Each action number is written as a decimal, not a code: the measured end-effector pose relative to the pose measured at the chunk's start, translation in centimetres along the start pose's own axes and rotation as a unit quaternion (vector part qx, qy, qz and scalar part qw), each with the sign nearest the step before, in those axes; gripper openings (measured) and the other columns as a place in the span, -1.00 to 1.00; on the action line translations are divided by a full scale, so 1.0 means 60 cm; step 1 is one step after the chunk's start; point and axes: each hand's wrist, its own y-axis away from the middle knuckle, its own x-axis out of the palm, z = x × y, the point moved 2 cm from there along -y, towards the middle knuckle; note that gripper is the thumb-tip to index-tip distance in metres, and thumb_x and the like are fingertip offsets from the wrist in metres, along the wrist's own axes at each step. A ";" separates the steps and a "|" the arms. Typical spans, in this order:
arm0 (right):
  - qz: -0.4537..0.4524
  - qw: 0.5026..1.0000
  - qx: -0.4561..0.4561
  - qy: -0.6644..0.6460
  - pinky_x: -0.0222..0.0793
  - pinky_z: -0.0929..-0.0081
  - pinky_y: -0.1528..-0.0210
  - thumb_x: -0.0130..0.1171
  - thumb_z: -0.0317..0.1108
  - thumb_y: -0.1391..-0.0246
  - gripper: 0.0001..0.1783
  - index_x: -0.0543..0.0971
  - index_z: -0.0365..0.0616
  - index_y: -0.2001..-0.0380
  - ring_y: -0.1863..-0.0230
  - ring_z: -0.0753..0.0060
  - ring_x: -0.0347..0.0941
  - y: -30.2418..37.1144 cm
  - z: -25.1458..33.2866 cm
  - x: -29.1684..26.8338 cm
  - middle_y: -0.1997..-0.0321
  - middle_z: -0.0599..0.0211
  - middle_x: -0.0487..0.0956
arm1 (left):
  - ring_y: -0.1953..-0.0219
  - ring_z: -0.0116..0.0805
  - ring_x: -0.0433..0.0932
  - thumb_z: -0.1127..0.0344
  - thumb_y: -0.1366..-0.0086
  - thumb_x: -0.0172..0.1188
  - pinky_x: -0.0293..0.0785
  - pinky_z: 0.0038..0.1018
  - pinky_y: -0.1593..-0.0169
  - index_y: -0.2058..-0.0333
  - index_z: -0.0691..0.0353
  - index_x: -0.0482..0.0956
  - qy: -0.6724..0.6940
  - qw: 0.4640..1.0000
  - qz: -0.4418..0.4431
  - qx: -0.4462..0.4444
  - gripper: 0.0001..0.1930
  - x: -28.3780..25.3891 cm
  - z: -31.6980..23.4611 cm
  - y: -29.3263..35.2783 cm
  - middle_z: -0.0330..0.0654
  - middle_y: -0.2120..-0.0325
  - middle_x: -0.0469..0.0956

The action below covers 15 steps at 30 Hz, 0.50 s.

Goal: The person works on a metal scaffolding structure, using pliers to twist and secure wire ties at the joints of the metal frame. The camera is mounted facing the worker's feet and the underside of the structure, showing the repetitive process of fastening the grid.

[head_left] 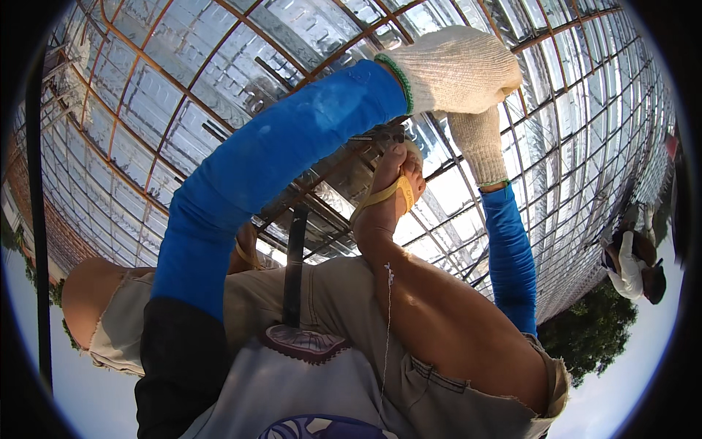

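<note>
L hand (457, 71), upper right of frame, overlaps R hand (477, 145) by rebar mesh (567, 31); L fingers curled, R's hidden, can't tell grip

Shiny silver decking (179, 51), bright daylight glaring off it, dark green foliage (592, 333) beyond its right edge, pale blue sky (607, 399).

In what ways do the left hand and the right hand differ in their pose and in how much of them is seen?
The left hand reaches in sideways from the left; the right hand points upward. The left hand shows its back, while the right hand's fingers are hidden behind it. Both wear pale knitted gloves below blue sleeves.
</note>
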 end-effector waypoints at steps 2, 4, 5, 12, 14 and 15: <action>0.044 0.965 0.146 -0.213 0.54 0.29 0.41 0.32 -0.07 -0.28 -0.58 0.72 -0.29 0.16 0.50 0.26 0.65 -0.017 0.050 0.014 0.47 0.18 0.69 | 0.20 -0.02 0.80 0.12 -0.40 0.25 0.74 -0.09 0.10 0.13 0.10 0.78 -0.027 0.998 -0.003 -0.052 -0.75 -0.019 0.025 0.038 -0.04 0.24 0.78; 0.008 0.847 0.359 -0.391 0.33 0.45 0.59 0.27 -0.16 -0.25 -0.60 0.71 -0.38 0.36 0.68 0.51 0.46 0.013 0.019 -0.015 0.67 0.31 0.55 | 0.21 0.02 0.80 0.09 -0.36 0.26 0.75 -0.06 0.13 0.14 0.13 0.79 -0.019 0.997 0.056 -0.057 -0.71 -0.055 0.002 0.012 0.00 0.24 0.79; 0.008 0.785 0.385 -0.485 0.23 0.52 0.64 0.29 -0.21 -0.23 -0.66 0.69 -0.34 0.41 0.69 0.55 0.41 0.004 0.083 -0.007 0.64 0.34 0.56 | 0.19 0.01 0.78 0.07 -0.40 0.25 0.72 -0.10 0.06 0.11 0.10 0.76 -0.069 0.985 0.126 -0.098 -0.72 -0.067 0.020 0.067 -0.05 0.24 0.76; -0.022 0.687 0.438 -0.579 0.13 0.64 0.67 0.36 -0.19 -0.28 -0.71 0.65 -0.23 0.34 0.66 0.65 0.31 0.016 0.108 -0.027 0.52 0.40 0.57 | 0.01 -0.04 0.72 0.07 -0.32 0.39 0.73 -0.14 0.05 0.08 0.18 0.74 -0.141 0.895 0.399 -0.142 -0.65 -0.046 -0.008 0.221 -0.01 0.13 0.69; -0.020 0.666 0.441 -0.601 0.21 0.57 0.65 0.39 -0.19 -0.24 -0.69 0.66 -0.27 0.33 0.62 0.59 0.40 0.016 0.105 -0.029 0.46 0.28 0.64 | -0.06 -0.06 0.69 0.08 -0.34 0.37 0.72 -0.18 -0.03 0.04 0.22 0.72 -0.212 0.872 0.432 -0.090 -0.64 -0.029 -0.011 0.234 -0.01 0.10 0.67; -0.018 0.659 0.443 -0.607 0.22 0.57 0.65 0.38 -0.19 -0.25 -0.70 0.66 -0.27 0.30 0.61 0.59 0.40 0.016 0.099 -0.027 0.44 0.27 0.65 | -0.08 -0.06 0.67 0.08 -0.36 0.36 0.70 -0.18 -0.04 0.04 0.22 0.71 -0.192 0.880 0.421 -0.106 -0.64 -0.034 -0.011 0.232 -0.03 0.10 0.67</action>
